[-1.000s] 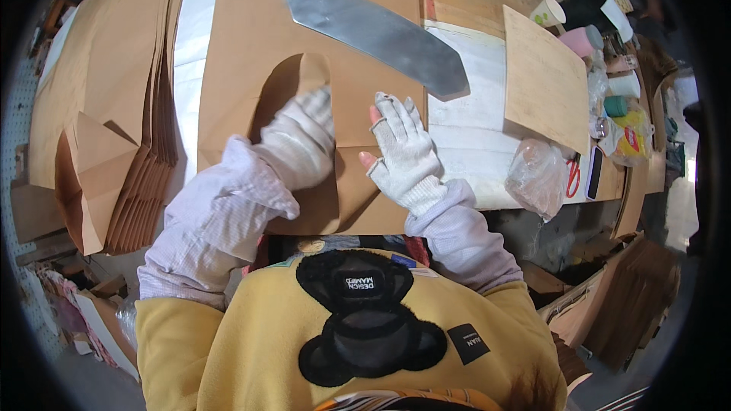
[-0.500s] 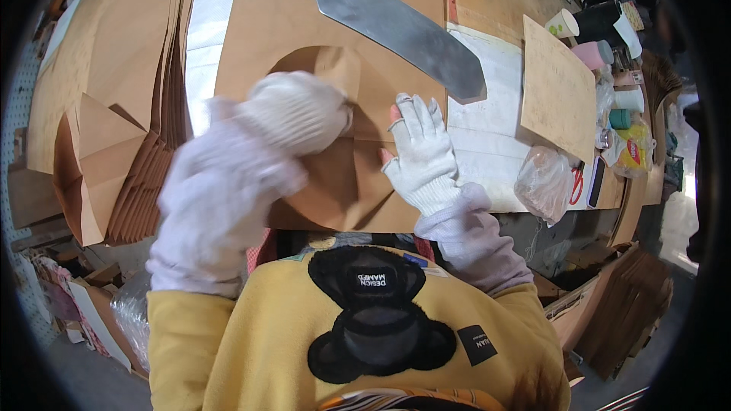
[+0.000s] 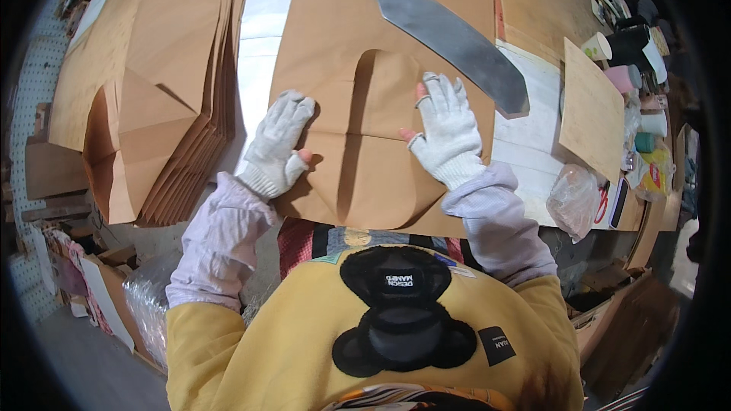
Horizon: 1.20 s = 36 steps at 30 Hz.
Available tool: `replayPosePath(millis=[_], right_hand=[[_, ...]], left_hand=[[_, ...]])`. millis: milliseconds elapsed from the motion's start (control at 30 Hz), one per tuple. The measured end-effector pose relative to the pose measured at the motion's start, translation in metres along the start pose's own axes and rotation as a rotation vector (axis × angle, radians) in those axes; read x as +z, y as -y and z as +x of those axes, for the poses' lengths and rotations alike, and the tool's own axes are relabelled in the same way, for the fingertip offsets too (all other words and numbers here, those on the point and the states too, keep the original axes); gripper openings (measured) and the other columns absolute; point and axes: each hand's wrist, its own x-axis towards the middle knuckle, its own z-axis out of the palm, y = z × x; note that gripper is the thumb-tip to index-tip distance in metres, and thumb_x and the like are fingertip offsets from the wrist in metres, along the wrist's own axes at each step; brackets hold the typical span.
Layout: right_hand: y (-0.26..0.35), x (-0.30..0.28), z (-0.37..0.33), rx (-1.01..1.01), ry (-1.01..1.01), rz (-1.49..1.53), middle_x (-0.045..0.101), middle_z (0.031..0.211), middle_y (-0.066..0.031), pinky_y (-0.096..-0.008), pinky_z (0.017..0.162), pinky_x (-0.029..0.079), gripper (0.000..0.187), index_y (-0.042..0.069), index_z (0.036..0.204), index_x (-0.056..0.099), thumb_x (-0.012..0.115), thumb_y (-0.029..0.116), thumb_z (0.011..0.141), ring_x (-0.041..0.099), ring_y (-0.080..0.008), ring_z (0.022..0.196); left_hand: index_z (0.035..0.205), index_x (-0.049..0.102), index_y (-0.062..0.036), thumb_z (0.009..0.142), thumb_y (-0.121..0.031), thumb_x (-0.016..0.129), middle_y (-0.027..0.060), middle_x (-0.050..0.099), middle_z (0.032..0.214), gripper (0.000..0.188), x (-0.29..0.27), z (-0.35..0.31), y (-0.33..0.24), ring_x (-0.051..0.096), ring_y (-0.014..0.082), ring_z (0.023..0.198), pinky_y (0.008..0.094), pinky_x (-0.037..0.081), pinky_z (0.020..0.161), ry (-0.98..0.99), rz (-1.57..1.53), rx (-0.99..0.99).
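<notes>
A large brown paper bag [image 3: 327,23] lies flat before me, its near end spread into a rounded, folded shape with a raised crease down the middle. My left hand [image 3: 279,141], in a white knit glove with bare fingertips, rests on the left side of that end, fingers stretched out. On the right side lies my right hand [image 3: 446,128], gloved the same way, palm down with the thumb apart. Neither hand holds anything. Beyond my right hand, a grey metal plate [image 3: 457,49] with angled ends lies slantwise across the bag.
At the left stands a thick stack of brown paper bags [image 3: 164,106] with folded ends. To the right are a thin wooden board [image 3: 590,110], a plastic-wrapped bundle [image 3: 573,202], red-handled scissors [image 3: 601,202], a phone [image 3: 618,202] and a paper cup [image 3: 596,47].
My left hand has moved left and flattened, uncovering the bag's middle crease. My right hand stays on the right side. The whole view has shifted, so the table sits farther right.
</notes>
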Motion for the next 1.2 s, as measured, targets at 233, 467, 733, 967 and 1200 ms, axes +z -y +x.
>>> replayPosePath(millis=[233,467,733,967,1200], right_hand=[[0.000,0.004,-0.002,-0.003,0.016,-0.054,0.046,0.158,-0.0234,-0.0575,0.128,0.021,0.084,-0.005,0.144,0.054,0.078,0.049,0.084,0.039,-0.0421,0.148],[-0.046,-0.011,0.008,0.293,-0.235,0.418,0.074,0.123,-0.0199,-0.0406,0.105,0.055,0.052,0.002,0.134,0.067,0.082,0.012,0.085,0.070,-0.0351,0.117],[-0.135,-0.042,0.051,0.491,0.056,-0.139,0.072,0.126,-0.0220,-0.0475,0.100,0.052,0.069,0.003,0.137,0.061,0.078,0.050,0.088,0.067,-0.0399,0.120],[-0.061,-0.091,0.029,0.457,-0.219,0.382,0.073,0.094,-0.0164,-0.0393,0.080,0.053,0.026,0.003,0.106,0.069,0.078,0.022,0.092,0.070,-0.0291,0.087],[-0.013,-0.043,-0.015,0.378,0.166,0.357,0.071,0.094,-0.0176,-0.0440,0.080,0.054,0.016,0.005,0.101,0.071,0.074,0.015,0.090,0.070,-0.0358,0.089]], left_hand=[[0.134,0.052,-0.0054,0.074,-0.028,0.084,0.0196,0.050,0.132,0.072,-0.015,0.028,-0.037,0.046,0.0449,0.133,0.0532,0.040,0.114,0.084,0.039,-0.058],[0.132,0.054,-0.0094,0.068,-0.035,0.089,0.0161,0.050,0.128,0.077,-0.013,0.034,-0.044,0.048,0.0400,0.130,0.0499,0.041,0.114,0.096,0.149,-0.050],[0.133,0.057,-0.0151,0.059,-0.049,0.090,0.0170,0.051,0.129,0.087,0.006,0.076,-0.044,0.047,0.0421,0.130,0.0525,0.038,0.116,0.109,0.154,0.059],[0.127,0.057,0.0001,0.067,-0.044,0.089,0.0158,0.065,0.114,0.081,0.038,0.084,-0.047,0.059,0.0357,0.119,0.0486,0.040,0.113,-0.163,0.145,0.031],[0.135,0.048,0.0001,0.060,-0.042,0.095,0.0214,0.053,0.128,0.098,-0.018,-0.017,-0.040,0.050,0.0411,0.125,0.0494,0.043,0.108,0.073,0.320,-0.692]])
